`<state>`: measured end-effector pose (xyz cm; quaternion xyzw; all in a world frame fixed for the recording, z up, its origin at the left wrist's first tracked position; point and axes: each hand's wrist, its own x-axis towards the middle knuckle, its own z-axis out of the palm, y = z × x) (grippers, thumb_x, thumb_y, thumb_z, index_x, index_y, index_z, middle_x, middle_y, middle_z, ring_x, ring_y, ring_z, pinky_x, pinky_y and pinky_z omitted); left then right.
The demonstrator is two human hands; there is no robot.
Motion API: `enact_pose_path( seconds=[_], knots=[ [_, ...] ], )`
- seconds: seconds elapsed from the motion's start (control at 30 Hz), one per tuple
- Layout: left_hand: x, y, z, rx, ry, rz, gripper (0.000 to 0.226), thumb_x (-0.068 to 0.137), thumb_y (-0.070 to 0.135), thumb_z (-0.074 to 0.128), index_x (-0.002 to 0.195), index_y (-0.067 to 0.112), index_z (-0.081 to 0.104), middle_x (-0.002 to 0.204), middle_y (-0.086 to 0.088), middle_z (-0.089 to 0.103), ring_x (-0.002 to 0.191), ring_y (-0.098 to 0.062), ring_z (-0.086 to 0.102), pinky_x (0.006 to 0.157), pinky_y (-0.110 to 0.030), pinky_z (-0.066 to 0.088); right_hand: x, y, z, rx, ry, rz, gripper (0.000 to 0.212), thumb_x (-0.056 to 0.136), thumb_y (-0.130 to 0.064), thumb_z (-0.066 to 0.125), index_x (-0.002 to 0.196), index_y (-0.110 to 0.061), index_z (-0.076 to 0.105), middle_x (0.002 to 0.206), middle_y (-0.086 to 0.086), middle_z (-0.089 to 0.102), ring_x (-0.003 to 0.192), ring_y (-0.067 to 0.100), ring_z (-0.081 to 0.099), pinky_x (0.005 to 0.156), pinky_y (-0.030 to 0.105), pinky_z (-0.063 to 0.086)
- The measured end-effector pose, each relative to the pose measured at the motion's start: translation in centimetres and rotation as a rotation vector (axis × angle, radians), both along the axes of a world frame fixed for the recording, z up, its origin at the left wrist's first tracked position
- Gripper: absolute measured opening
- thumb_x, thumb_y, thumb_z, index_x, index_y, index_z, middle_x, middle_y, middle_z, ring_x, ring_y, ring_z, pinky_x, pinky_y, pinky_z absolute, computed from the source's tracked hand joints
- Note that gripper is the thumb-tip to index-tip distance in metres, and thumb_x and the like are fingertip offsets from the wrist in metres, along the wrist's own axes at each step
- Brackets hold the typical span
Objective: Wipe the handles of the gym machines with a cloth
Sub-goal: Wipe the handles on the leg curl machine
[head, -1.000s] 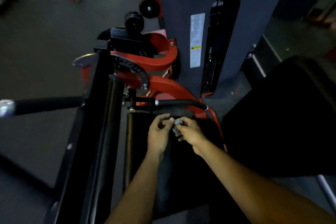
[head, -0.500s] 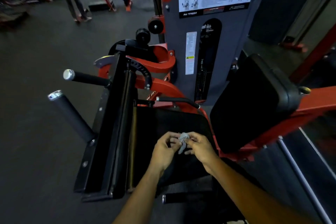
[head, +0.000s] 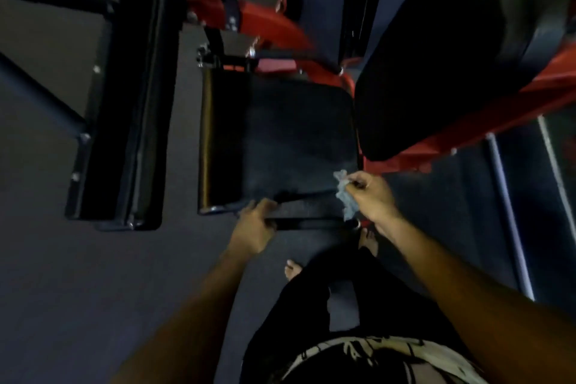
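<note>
Below the seat pad [head: 299, 140]: left hand [head: 254, 227] grips black handle [head: 307, 223], right-hand fingers [head: 358, 179] pinch grey cloth [head: 345, 196] just above it; wiping apparently unstarted.

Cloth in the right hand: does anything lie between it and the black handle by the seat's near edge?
Nothing visible does. The cloth hangs from the right hand just above the handle's right end. The left hand holds the handle's left end, leaving the middle bare.
</note>
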<state>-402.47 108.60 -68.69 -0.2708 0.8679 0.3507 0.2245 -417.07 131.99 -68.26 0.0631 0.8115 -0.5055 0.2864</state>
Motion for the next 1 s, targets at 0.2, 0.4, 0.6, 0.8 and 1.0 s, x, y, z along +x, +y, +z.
enact_pose_path(
  seconds=[0.2, 0.4, 0.6, 0.8, 1.0],
  knots=[
    [2.7, 0.3, -4.1, -0.197, -0.298, -0.100, 0.088, 0.086, 0.019, 0.075, 0.160, 0.013, 0.026, 0.159, -0.018, 0.030, 0.141, -0.041, 0.034, 0.115, -0.049, 0.037, 1.7, 5.4, -6.0, 0.256, -0.016, 0.164, 0.008, 0.090, -0.024, 0.066, 0.097, -0.024, 0.068, 0.089, -0.007, 0.068, 0.084, 0.012, 0.062, 0.071, 0.026, 0.043],
    [1.9, 1.1, -7.8, -0.451, -0.281, -0.305, 0.071, 0.096, 0.037, 0.060, 0.157, 0.015, 0.032, 0.157, -0.012, 0.035, 0.146, -0.037, 0.028, 0.124, -0.058, 0.007, 4.6, 5.9, -12.3, 0.298, -0.019, 0.105, 0.012, 0.092, -0.024, 0.064, 0.088, -0.016, 0.070, 0.083, 0.004, 0.069, 0.077, 0.021, 0.064, 0.067, 0.031, 0.047],
    [-1.0, -0.1, -11.5, -0.431, -0.323, -0.587, 0.066, 0.090, 0.044, 0.070, 0.146, 0.018, 0.048, 0.136, -0.011, 0.056, 0.127, -0.033, 0.051, 0.106, -0.048, 0.044, 6.4, 5.8, -17.4, 0.287, 0.034, -0.016, 0.013, 0.096, -0.018, 0.060, 0.092, -0.013, 0.071, 0.099, 0.009, 0.068, 0.087, 0.023, 0.067, 0.073, 0.030, 0.052],
    [-3.5, -1.9, -14.4, -0.409, -0.453, -0.663, 0.040, 0.081, 0.051, 0.078, 0.113, 0.030, 0.069, 0.099, 0.002, 0.069, 0.093, -0.022, 0.066, 0.081, -0.036, 0.052, 5.5, 4.2, -21.1, 0.175, 0.091, 0.181, 0.025, 0.100, -0.006, 0.049, 0.100, -0.019, 0.071, 0.093, -0.012, 0.070, 0.082, 0.002, 0.063, 0.074, 0.016, 0.046],
    [-4.2, 1.2, -15.4, -0.375, -0.373, -0.724, 0.048, 0.079, 0.067, 0.071, 0.115, 0.035, 0.066, 0.087, 0.010, 0.062, 0.084, -0.016, 0.062, 0.075, -0.032, 0.046, 4.4, 4.4, -25.2, 0.181, 0.001, 0.255, 0.031, 0.102, -0.006, 0.046, 0.096, -0.022, 0.073, 0.092, -0.006, 0.065, 0.071, 0.001, 0.058, 0.051, 0.006, 0.036]
  ],
)
